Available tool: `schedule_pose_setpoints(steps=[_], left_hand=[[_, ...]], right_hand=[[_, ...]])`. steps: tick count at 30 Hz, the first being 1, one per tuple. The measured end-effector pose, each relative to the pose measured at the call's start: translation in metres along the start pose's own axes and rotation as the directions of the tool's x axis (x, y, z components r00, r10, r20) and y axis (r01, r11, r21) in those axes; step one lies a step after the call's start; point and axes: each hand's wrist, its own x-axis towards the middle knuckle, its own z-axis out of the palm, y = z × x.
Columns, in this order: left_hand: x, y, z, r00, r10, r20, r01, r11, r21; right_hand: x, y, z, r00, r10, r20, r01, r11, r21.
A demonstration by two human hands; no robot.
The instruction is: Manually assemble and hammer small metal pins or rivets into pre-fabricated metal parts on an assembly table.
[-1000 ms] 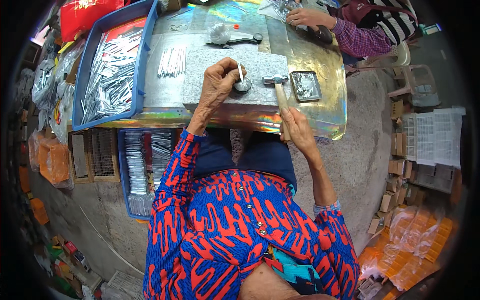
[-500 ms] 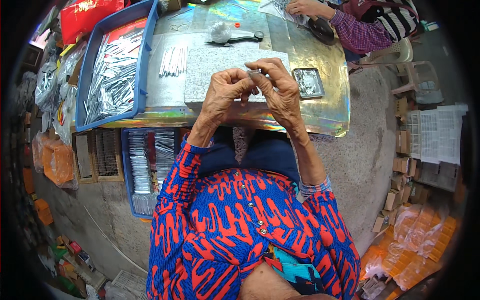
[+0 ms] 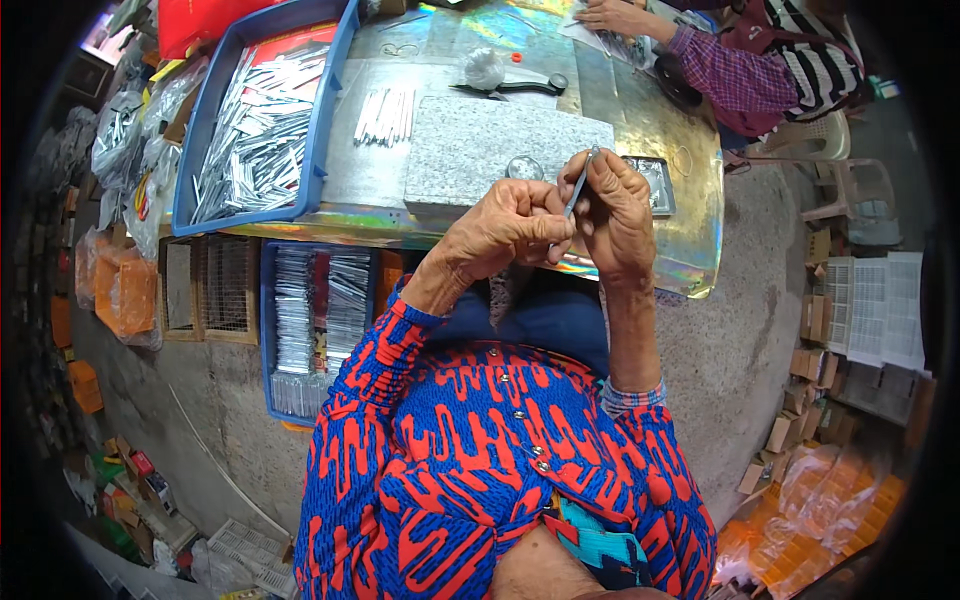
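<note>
Worktable point(image 3: 690, 238) ahead of you, covered in shiny sheet with rainbow glints. Near its front edge, a speckled grey stone slab point(image 3: 475, 135) with a small round metal piece point(image 3: 524, 168) on it, just beyond your fingers. Left of the slab, a row of pale strips point(image 3: 385, 117); farther left, a blue tray point(image 3: 335, 110) heaped with loose metal strips. Behind the slab, a black-handled tool point(image 3: 535, 86) next to a clear crumpled bundle point(image 3: 484, 68). Small dark-rimmed tray point(image 3: 658, 188) to the right, partly hidden by your right hand.

Below the table, a second blue bin point(image 3: 268, 345) of bundled strips stands on the concrete floor point(image 3: 690, 360). Orange crates point(image 3: 125, 295) at left; white grid panels point(image 3: 880, 310) and bagged orange plastic point(image 3: 840, 495) at right. A co-worker's checked sleeve point(image 3: 730, 75) reaches in at far upper right.

Your hands meet over the slab's front right corner. Left hand point(image 3: 505, 225): fingers curled, nearly closed, pinching the lower end of a slim grey strip point(image 3: 581, 183). Right hand point(image 3: 620, 215): thumb and fingertips close together at the strip's upper end. Strip steeply tilted, raised off the slab.
</note>
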Motion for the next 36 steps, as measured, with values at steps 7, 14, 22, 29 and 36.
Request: schedule_pose_setpoints(steps=[7,14,22,29,36], left_hand=[[-0.017,0.042,-0.052,0.869,0.372,-0.327,-0.190,0.860,0.474],[-0.004,0.052,-0.179,0.548,0.688,-0.476,0.384,0.298,0.874],[0.029,0.032,-0.195,0.435,0.788,-0.435,0.650,0.060,0.757],[-0.008,0.043,-0.180,0.467,0.842,-0.271,0.401,0.072,0.913],[-0.107,0.106,-0.190,0.328,0.864,-0.383,0.606,0.119,0.786]], right_hand=[[-0.002,-0.002,-0.007,0.977,-0.059,-0.206,0.024,0.985,-0.172],[-0.019,0.005,-0.042,0.956,-0.060,-0.286,0.009,0.984,-0.175],[-0.029,0.007,-0.054,0.946,-0.074,-0.315,0.011,0.980,-0.197],[-0.032,0.011,-0.065,0.935,-0.116,-0.335,0.029,0.967,-0.254],[-0.034,0.012,-0.085,0.913,-0.184,-0.364,0.066,0.947,-0.314]])
